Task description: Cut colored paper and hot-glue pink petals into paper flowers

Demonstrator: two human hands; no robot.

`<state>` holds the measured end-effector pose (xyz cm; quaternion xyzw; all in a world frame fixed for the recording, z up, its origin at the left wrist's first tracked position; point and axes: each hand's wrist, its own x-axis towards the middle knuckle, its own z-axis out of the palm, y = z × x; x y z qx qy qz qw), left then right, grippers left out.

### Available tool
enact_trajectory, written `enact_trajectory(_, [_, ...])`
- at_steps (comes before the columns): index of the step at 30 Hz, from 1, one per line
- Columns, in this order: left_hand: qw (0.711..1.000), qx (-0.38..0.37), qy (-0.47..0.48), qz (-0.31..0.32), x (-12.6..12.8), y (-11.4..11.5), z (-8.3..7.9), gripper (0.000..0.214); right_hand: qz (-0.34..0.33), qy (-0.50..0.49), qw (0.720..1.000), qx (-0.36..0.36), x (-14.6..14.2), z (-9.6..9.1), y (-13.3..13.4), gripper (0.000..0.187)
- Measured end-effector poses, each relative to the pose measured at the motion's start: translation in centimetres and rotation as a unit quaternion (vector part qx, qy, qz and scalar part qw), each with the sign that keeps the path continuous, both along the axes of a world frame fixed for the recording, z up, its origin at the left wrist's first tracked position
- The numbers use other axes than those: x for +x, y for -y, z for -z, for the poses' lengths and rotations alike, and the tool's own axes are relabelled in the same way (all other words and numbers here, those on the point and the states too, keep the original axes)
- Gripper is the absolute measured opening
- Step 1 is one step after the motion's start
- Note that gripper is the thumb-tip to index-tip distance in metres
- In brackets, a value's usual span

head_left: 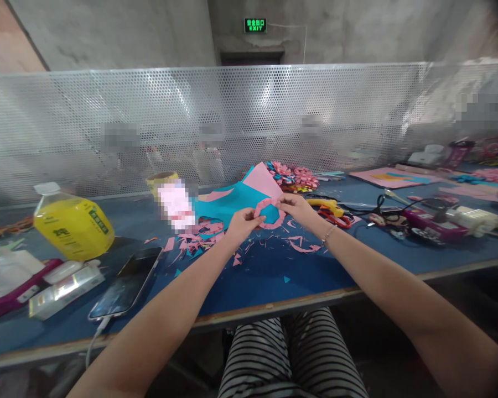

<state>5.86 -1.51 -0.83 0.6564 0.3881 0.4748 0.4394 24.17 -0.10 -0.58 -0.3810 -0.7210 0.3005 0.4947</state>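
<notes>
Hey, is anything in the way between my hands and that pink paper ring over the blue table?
Nothing visible does. The left hand and right hand both already pinch the pink paper ring, one on each side, over the blue table. The pink scraps lie on the table nearby, not between hands and ring.

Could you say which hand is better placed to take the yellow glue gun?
Probably right hand: the yellow glue gun lies beside it; the left hand, on the pink paper ring, sits farther.
</notes>
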Motion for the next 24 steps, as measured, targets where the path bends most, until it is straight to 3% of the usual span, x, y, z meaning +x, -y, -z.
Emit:
enact_trajectory(7, [0.997,0.073,-0.028,-0.021,0.0,0.1,-0.1,0.035,-0.015,0.039,0.999,0.023,-0.3,-0.3,0.6,0.025])
enact_trajectory(11, [0.993,0.094,-0.03,-0.065,-0.1,0.2,-0.3,0.031,-0.02,0.057,0.998,0.001,-0.7,-0.5,1.1,0.028])
enact_trajectory(15, [0.991,0.089,0.003,-0.097,-0.3,0.1,-0.5,0.029,-0.034,0.061,0.996,-0.047,-0.7,-0.6,1.2,0.029])
enact_trajectory(24, [0.995,0.045,0.039,-0.081,-0.3,0.0,-0.5,0.032,0.009,0.067,0.998,-0.021,-0.4,-0.6,1.0,0.024])
